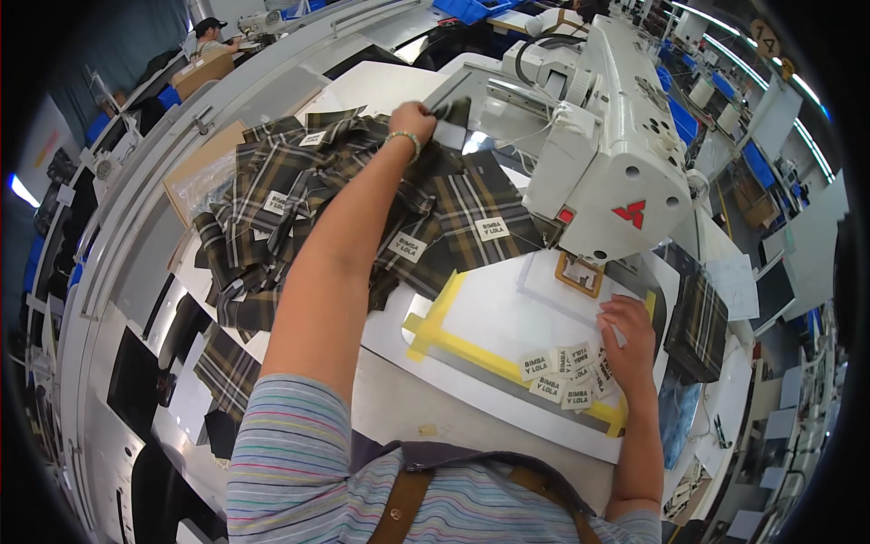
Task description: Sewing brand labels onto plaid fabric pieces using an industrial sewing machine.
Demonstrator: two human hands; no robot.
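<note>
My left hand (412, 121) reaches far over the table, its fingers closed on the edge of a dark plaid fabric piece (453, 116). Below it spreads a heap of plaid fabric pieces (299, 181), several bearing square white labels. One labelled plaid piece (467, 195) lies flat beside the white sewing machine (625, 136). My right hand (627, 331) rests on the white work plate (507, 313), fingers apart and bent, just below the machine's tan frame-shaped clamp (578, 274). Near its wrist lies a loose pile of white labels (548, 385) with dark print.
Yellow tape (444, 304) edges the work plate. Right of the machine stands a stack of folded plaid fabric (698, 326), with a paper sheet (732, 286) behind it. A cardboard box (177, 190) sits left of the heap. Another person (210, 38) works in the far left background.
</note>
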